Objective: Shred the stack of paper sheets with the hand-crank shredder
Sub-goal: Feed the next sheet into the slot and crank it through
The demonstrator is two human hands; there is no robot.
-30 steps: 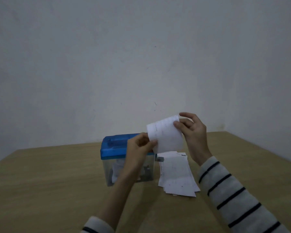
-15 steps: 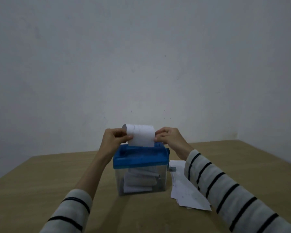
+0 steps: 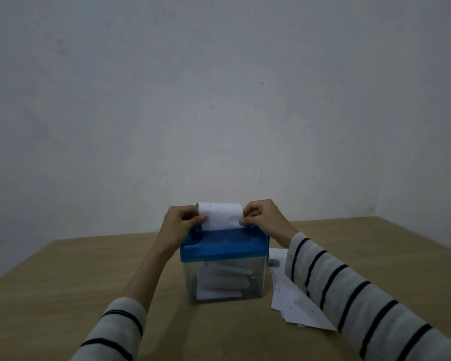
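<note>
1. At the centre of the frame, the left hand (image 3: 179,222) pinches the left edge of a white paper sheet (image 3: 220,215), thumb and fingers curled onto it in a closed grip.
2. The right hand (image 3: 262,218) pinches the sheet's right edge the same way, fingers bent tight on the paper.
3. The sheet stands upright between both hands, its top curling over, its lower edge down at the top of the shredder (image 3: 224,261).
4. The shredder has a blue lid (image 3: 224,247) and a clear bin (image 3: 255,278) below, with pale paper inside.
5. Its small grey crank stub (image 3: 273,262) sticks out on the right side.
6. Just right of the shredder, the stack of paper sheets (image 3: 294,306) lies flat on the wooden table (image 3: 63,277), partly under the striped right sleeve (image 3: 354,293).
7. A plain grey wall (image 3: 219,100) fills the upper frame.
</note>
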